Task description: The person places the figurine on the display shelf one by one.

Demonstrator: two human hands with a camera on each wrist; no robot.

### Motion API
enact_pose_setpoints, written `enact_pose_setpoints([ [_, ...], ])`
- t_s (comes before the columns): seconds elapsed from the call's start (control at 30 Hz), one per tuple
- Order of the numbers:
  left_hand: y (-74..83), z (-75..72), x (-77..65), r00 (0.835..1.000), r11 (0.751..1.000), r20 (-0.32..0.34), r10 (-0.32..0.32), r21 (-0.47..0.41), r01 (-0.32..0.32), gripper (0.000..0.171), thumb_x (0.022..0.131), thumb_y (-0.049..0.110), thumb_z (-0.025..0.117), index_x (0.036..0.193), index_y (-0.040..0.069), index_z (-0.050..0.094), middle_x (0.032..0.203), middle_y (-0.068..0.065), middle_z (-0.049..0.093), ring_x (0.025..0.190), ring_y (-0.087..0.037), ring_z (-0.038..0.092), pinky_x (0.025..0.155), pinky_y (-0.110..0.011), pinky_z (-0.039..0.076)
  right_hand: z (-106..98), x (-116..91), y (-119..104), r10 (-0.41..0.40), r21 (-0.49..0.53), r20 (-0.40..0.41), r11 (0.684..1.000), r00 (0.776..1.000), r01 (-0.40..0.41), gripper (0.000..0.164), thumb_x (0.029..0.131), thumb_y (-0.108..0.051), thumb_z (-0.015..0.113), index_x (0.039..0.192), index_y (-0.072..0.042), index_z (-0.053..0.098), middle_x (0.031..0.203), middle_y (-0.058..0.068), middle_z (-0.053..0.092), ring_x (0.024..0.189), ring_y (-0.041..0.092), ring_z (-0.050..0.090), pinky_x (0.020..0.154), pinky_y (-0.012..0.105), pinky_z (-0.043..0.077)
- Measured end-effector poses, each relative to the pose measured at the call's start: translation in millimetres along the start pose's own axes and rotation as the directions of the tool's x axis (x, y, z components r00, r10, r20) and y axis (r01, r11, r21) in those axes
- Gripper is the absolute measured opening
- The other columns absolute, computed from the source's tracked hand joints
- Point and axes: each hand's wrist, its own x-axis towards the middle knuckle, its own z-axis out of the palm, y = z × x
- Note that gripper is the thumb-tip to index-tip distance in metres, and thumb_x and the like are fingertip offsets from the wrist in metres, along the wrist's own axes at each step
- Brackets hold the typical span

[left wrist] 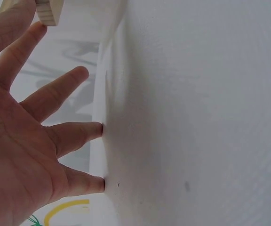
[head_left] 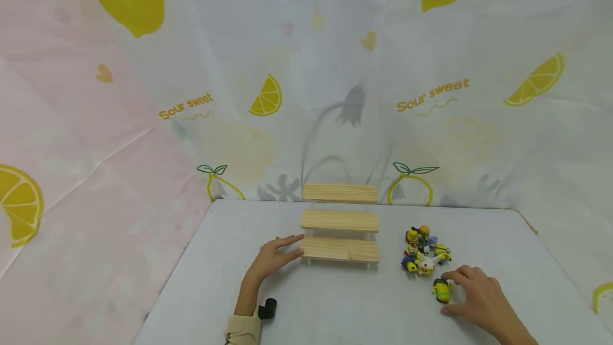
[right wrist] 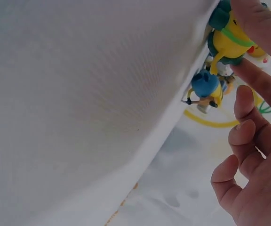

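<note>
A three-tier stand with pale wooden boards (head_left: 340, 249) stands at the table's middle. My left hand (head_left: 274, 260) is at its lowest board's left end, index finger and thumb right at the board (left wrist: 50, 13), the other fingers spread. In the left wrist view, the ring and little fingertips meet the white tabletop. A small yellow figurine (head_left: 442, 291) with dark green ends and a light green band lies at the right. My right hand (head_left: 481, 298) pinches it, thumb at one end and index finger at the other. The right wrist view shows this figurine (right wrist: 234, 35) close against the tabletop, partly behind the thumb.
Several small figurines (head_left: 423, 252), mostly yellow, cluster just beyond the right hand. One with a blue head (right wrist: 205, 84) shows in the right wrist view. A black angled object (head_left: 267, 309) is beside the left wrist. A lemon-print cloth (head_left: 330, 68) hangs behind the white table (head_left: 364, 307).
</note>
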Motion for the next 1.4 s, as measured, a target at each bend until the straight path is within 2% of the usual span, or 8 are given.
enact_pose_setpoints([
  [0.4, -0.2, 1.5, 0.4, 1.0, 1.0, -0.008, 0.003, 0.01, -0.003, 0.046, 0.091, 0.04, 0.072, 0.131, 0.017, 0.067, 0.129, -0.008, 0.064, 0.13, -0.033, 0.051, 0.114, -0.056, 0.021, 6.1, 0.7, -0.9, -0.029, -0.002, -0.074, 1.0, 0.997, 0.029, 0.051, 0.057, -0.043, 0.093, 0.095, -0.021, 0.069, 0.093, -0.005, 0.057, 0.087, 0.023, 0.054, 0.064, 0.044, 0.043],
  [0.57, 0.3, 0.7, 0.2, 1.0, 1.0, -0.013, 0.003, 0.018, -0.003, 0.046, 0.09, 0.04, 0.073, 0.13, 0.017, 0.068, 0.128, -0.008, 0.065, 0.129, -0.031, 0.052, 0.114, -0.055, 0.022, 6.7, 0.7, -0.5, -0.024, 0.004, -0.073, 1.0, 0.997, 0.024, 0.048, 0.061, -0.044, 0.092, 0.097, -0.019, 0.072, 0.093, -0.005, 0.056, 0.085, 0.02, 0.052, 0.064, 0.042, 0.043],
  [0.73, -0.3, 0.4, 0.2, 1.0, 1.0, -0.013, 0.003, 0.009, -0.003, 0.046, 0.09, 0.039, 0.073, 0.13, 0.017, 0.068, 0.127, -0.008, 0.065, 0.129, -0.031, 0.052, 0.115, -0.055, 0.022, 5.6, 0.0, -1.0, -0.036, -0.012, -0.065, 0.999, 0.997, 0.036, 0.046, 0.066, -0.044, 0.089, 0.1, -0.017, 0.076, 0.089, -0.006, 0.053, 0.078, 0.015, 0.046, 0.061, 0.036, 0.039],
  [0.87, -1.6, 0.6, 0.6, 1.0, 1.0, -0.01, 0.008, 0.007, -0.008, 0.046, 0.091, 0.038, 0.072, 0.131, 0.015, 0.067, 0.128, -0.007, 0.064, 0.129, -0.031, 0.052, 0.115, -0.055, 0.021, 5.9, -0.5, -0.8, -0.052, -0.012, -0.07, 0.999, 0.996, 0.051, 0.038, 0.072, -0.037, 0.087, 0.1, -0.014, 0.077, 0.086, -0.006, 0.052, 0.074, 0.013, 0.043, 0.059, 0.032, 0.037],
  [1.03, -2.4, 0.5, 0.8, 1.0, 1.0, -0.01, 0.006, 0.006, -0.006, 0.047, 0.09, 0.039, 0.072, 0.131, 0.016, 0.067, 0.129, -0.007, 0.064, 0.13, -0.031, 0.051, 0.115, -0.055, 0.021, 6.9, 0.3, 0.4, -0.072, -0.006, -0.115, 0.997, 0.991, 0.072, 0.025, 0.076, -0.025, 0.086, 0.098, -0.016, 0.076, 0.084, -0.006, 0.052, 0.073, 0.012, 0.043, 0.058, 0.031, 0.038],
  [1.4, -4.3, 1.0, 0.9, 1.0, 1.0, -0.011, -0.003, -0.009, 0.002, 0.047, 0.09, 0.041, 0.072, 0.131, 0.016, 0.067, 0.131, -0.008, 0.063, 0.131, -0.032, 0.049, 0.115, -0.056, 0.02, 8.0, 0.3, -0.4, -0.073, 0.03, -0.204, 0.996, 0.976, 0.081, 0.021, 0.075, -0.016, 0.086, 0.093, -0.014, 0.076, 0.083, -0.007, 0.053, 0.071, 0.01, 0.043, 0.056, 0.028, 0.039],
])
